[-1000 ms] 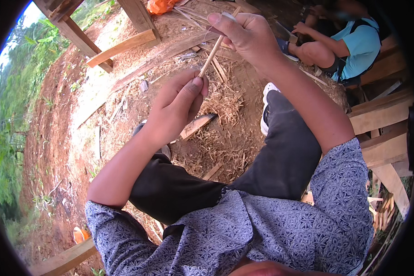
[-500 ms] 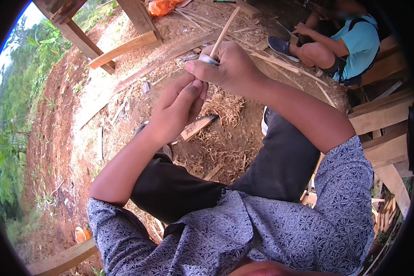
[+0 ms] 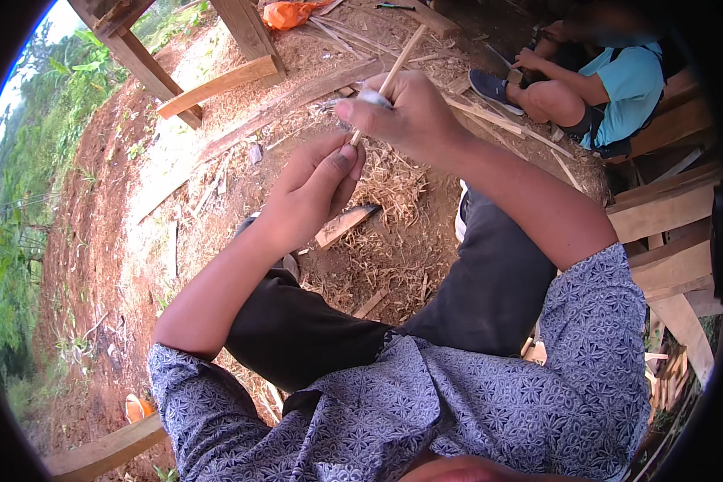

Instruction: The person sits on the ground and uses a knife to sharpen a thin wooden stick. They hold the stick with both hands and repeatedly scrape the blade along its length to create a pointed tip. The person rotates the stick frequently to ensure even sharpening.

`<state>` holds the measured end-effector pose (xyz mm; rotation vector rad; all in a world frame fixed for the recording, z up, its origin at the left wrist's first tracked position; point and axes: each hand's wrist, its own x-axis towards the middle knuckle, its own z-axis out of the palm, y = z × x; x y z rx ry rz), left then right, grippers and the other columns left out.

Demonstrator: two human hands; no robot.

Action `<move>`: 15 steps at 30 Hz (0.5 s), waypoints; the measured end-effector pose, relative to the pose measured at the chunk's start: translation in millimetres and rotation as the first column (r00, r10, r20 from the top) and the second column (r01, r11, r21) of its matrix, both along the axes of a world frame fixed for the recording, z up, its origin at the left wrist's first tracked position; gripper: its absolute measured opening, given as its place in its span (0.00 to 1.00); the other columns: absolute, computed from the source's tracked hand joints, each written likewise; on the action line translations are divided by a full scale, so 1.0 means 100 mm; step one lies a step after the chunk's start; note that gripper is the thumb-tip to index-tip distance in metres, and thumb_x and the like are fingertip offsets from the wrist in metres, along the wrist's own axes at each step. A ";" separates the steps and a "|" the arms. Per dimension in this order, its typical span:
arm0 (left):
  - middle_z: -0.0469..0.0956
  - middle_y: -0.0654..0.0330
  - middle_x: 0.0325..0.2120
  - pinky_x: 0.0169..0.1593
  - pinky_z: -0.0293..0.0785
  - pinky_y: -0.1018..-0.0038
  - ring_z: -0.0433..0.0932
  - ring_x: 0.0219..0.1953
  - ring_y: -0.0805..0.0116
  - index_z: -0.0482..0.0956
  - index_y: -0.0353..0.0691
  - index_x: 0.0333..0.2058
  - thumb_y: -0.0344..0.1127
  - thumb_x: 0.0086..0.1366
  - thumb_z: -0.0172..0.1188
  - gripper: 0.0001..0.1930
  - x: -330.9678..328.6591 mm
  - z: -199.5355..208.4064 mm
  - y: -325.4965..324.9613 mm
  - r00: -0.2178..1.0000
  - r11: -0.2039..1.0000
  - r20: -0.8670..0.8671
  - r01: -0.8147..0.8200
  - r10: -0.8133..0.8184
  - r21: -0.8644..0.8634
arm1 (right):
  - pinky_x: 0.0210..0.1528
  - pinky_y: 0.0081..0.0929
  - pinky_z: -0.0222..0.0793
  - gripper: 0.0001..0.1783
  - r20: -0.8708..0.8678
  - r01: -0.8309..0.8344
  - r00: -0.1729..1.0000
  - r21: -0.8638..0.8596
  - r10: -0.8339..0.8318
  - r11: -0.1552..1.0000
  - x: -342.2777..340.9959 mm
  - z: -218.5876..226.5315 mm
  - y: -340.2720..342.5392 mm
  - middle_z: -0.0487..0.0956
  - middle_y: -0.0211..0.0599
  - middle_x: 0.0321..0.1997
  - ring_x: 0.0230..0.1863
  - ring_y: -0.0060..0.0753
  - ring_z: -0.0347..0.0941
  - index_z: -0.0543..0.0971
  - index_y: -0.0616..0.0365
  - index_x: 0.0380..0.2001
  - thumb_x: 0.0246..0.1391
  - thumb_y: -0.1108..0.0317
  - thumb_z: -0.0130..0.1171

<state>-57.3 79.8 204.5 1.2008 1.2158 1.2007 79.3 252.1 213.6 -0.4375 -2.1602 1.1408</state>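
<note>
A thin pale wooden stick (image 3: 407, 55) slants up and to the right between my hands. My left hand (image 3: 317, 189) pinches its lower end between thumb and fingertips. Higher along the stick, my right hand (image 3: 418, 120) is closed round it, slightly blurred by motion. Under the right thumb and forefinger shows a small whitish-grey piece (image 3: 374, 98) pressed to the stick; its kind I cannot make out. A short length of bare stick lies between the two hands, and the upper end sticks out beyond my right hand.
Curly wood shavings (image 3: 394, 193) and a dark-ended wood block (image 3: 345, 226) lie on the ground between my legs. A seated person in a light blue shirt (image 3: 631, 84) is at the far right, near stacked planks (image 3: 667, 213). Timber posts (image 3: 245, 36) and an orange bag (image 3: 289, 14) are beyond.
My right hand has slid a little up along the stick, away from my left fingertips, baring a short stretch of it. The left hand has stayed nearly in place.
</note>
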 end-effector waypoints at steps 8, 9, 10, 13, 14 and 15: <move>0.62 0.71 0.16 0.20 0.52 0.79 0.58 0.16 0.81 0.69 0.44 0.35 0.48 0.80 0.45 0.16 0.00 0.03 0.04 0.995 0.999 -0.092 -0.025 0.029 0.040 | 0.23 0.18 0.62 0.31 0.060 0.024 0.998 0.135 -0.032 0.991 -0.02 -0.09 0.06 0.73 0.22 0.17 0.21 0.13 0.69 0.79 0.56 0.19 0.56 0.38 0.70; 0.62 0.71 0.16 0.20 0.52 0.79 0.58 0.16 0.81 0.69 0.44 0.35 0.48 0.80 0.45 0.16 -0.01 0.01 0.05 0.995 0.998 -0.082 -0.043 0.048 0.053 | 0.22 0.18 0.61 0.32 0.047 0.049 0.997 0.145 -0.057 0.988 -0.05 -0.04 0.09 0.73 0.21 0.17 0.20 0.13 0.69 0.79 0.56 0.19 0.56 0.37 0.70; 0.62 0.71 0.16 0.20 0.52 0.79 0.57 0.16 0.81 0.69 0.44 0.35 0.48 0.80 0.45 0.16 -0.02 -0.01 0.05 0.996 0.996 -0.065 -0.062 0.066 0.063 | 0.22 0.18 0.61 0.32 0.042 0.074 0.996 0.153 -0.081 0.986 -0.06 0.02 0.13 0.73 0.21 0.17 0.20 0.13 0.68 0.79 0.56 0.18 0.56 0.36 0.70; 0.61 0.71 0.16 0.20 0.52 0.79 0.58 0.16 0.81 0.68 0.44 0.35 0.47 0.80 0.45 0.16 -0.01 0.01 0.07 0.998 0.999 -0.064 -0.018 0.020 0.035 | 0.19 0.22 0.60 0.38 -0.058 0.101 0.993 -0.062 -0.104 0.993 -0.04 0.08 0.03 0.70 0.24 0.14 0.18 0.16 0.67 0.72 0.53 0.13 0.48 0.28 0.71; 0.61 0.71 0.16 0.20 0.52 0.79 0.58 0.16 0.81 0.68 0.44 0.35 0.47 0.80 0.45 0.16 -0.01 -0.01 0.04 0.995 0.999 -0.098 -0.030 0.032 0.022 | 0.18 0.23 0.60 0.41 -0.030 0.095 0.995 -0.073 -0.098 0.993 -0.05 -0.01 -0.03 0.69 0.24 0.12 0.17 0.17 0.67 0.70 0.52 0.11 0.45 0.26 0.71; 0.62 0.71 0.17 0.20 0.52 0.79 0.58 0.16 0.81 0.68 0.44 0.35 0.47 0.81 0.44 0.16 -0.02 -0.05 0.06 0.990 0.999 -0.133 -0.033 0.036 0.023 | 0.18 0.21 0.61 0.39 0.085 -0.010 0.996 0.145 -0.003 0.989 -0.11 -0.06 -0.04 0.69 0.23 0.13 0.17 0.15 0.67 0.70 0.51 0.12 0.47 0.28 0.71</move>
